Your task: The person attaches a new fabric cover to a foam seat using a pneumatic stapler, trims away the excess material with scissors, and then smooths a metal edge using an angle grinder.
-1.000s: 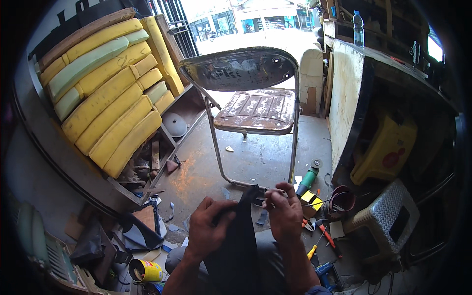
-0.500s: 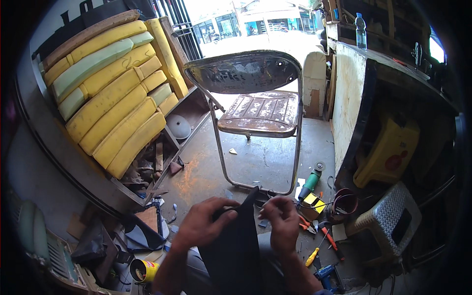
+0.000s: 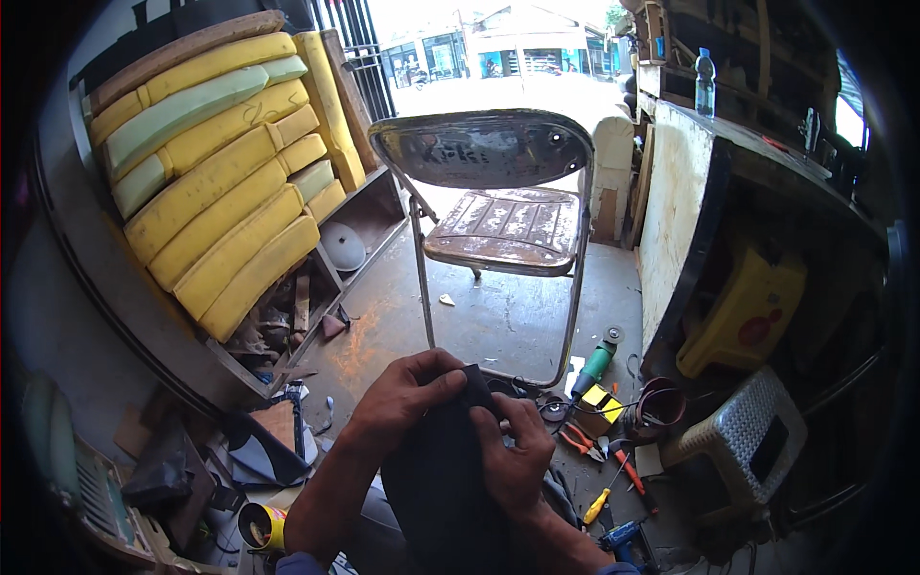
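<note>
The left hand (image 3: 407, 395) and the right hand (image 3: 517, 455) now meet at the upper end of a black sheet (image 3: 433, 494); half a second ago the right one was apart from it with its fingers loosely curled, so the hold that was the left hand's alone is now shared by both. The left hand is nearly closed, thumb laid along the near face and fingers bent behind the edge; the right hand is closed too, pinching the folded edge between its raised thumb and curled fingers, just beside and a little below the left. Both forearms rise from the lower edge and slant inward, the wrists bent toward each other, with the sheet hanging between them over the lap. Just beyond, a worn metal folding chair (image 3: 508, 230) stands on the floor, its back toward the person. To the right lie a green angle grinder (image 3: 596, 369), a yellow box (image 3: 600, 407), orange-handled pliers (image 3: 581, 442) and a yellow-handled screwdriver (image 3: 596, 506); a yellow tin (image 3: 275, 526) is at the lower left. Farther out, yellow foam pads (image 3: 225, 187) stack on the left, and a bottle (image 3: 705, 86) stands on the worktop (image 3: 752, 142) at right.
</note>
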The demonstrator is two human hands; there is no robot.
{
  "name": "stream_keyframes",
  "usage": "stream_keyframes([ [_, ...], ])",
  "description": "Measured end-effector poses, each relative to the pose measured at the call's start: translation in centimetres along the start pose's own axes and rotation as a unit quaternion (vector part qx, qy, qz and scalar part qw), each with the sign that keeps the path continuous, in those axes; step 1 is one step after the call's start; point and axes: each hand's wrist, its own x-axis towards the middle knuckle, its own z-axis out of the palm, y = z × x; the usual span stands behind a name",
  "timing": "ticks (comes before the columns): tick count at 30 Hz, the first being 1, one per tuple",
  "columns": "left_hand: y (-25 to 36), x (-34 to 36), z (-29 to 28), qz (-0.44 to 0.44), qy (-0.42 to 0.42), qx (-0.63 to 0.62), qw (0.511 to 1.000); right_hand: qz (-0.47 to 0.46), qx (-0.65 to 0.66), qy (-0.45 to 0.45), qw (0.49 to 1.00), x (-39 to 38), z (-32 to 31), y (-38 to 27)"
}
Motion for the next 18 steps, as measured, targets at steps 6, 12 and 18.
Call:
stream_keyframes([
  [6,0.9,0.4,-0.9,0.046,-0.024,0.060,0.997,0.051,0.073,-0.112,0.990,1.8,-0.4,0.3],
  [12,0.2,2.0,-2.6,-0.026,-0.086,0.111,0.990,0.005,0.049,-0.128,0.991,1.6,-0.1,0.0],
  [18,0.2,1.9,-2.1,0.046,-0.037,0.149,0.987,0.046,0.069,-0.125,0.989,1.5,0.2,0.4],
])
